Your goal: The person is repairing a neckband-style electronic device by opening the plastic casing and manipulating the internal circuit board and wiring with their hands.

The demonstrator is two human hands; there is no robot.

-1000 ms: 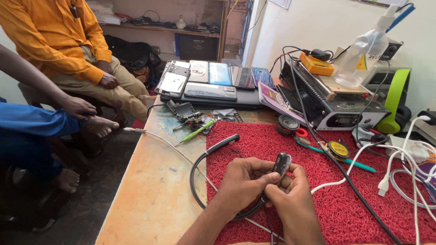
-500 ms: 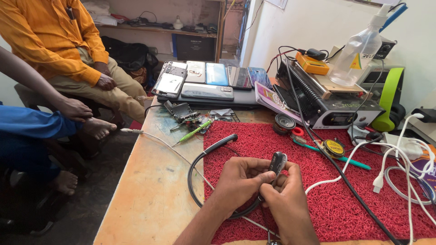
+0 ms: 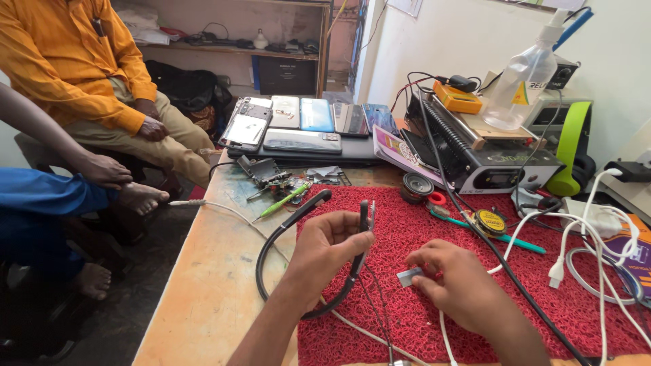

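Note:
My left hand [image 3: 325,252] grips one end of a black neckband earphone [image 3: 274,240], holding that end upright over the red mat [image 3: 542,305]. The band curves down and left onto the wooden table [image 3: 203,285], and its other end points up near a green-handled tool. My right hand [image 3: 456,281] rests on the mat to the right, apart from the left, pinching a small flat grey piece [image 3: 407,276] between thumb and fingers. Thin black wires hang from the earphone down across the mat.
Several phones [image 3: 302,129] lie in a row at the back on a laptop. A black machine [image 3: 488,159] with a spray bottle [image 3: 521,81] stands at right. White cables [image 3: 590,237], tweezers and a small round tin lie on the mat. Two seated people are at left.
My hands were together on the earphone's end. Now the right hand has moved away to the right with a small grey piece, and the left hand alone holds the earphone.

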